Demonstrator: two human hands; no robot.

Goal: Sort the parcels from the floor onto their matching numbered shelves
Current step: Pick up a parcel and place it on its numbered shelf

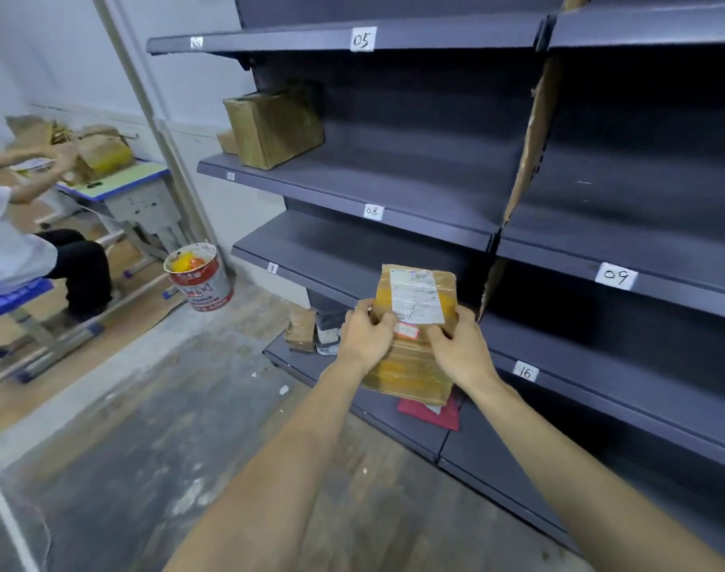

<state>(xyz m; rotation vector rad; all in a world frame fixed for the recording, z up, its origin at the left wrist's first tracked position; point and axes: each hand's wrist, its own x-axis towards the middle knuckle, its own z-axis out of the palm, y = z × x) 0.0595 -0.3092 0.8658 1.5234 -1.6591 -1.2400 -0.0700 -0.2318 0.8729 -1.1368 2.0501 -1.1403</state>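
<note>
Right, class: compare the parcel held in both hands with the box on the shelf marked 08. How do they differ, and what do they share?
The held parcel is gripped by the left hand and right hand in front of the shelves; the box rests on the shelf marked 08. The held parcel is flat and shows a white label; the box is blockier, with no label visible. Both are brown cardboard wrapped in tape.

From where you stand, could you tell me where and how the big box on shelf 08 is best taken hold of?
Take the big box by its two opposite side faces, one hand on each, coming from the open front of shelf 08. It stands upright and looks too wide for one hand. A small box sits close by its left, so the left hand has less room there.
</note>
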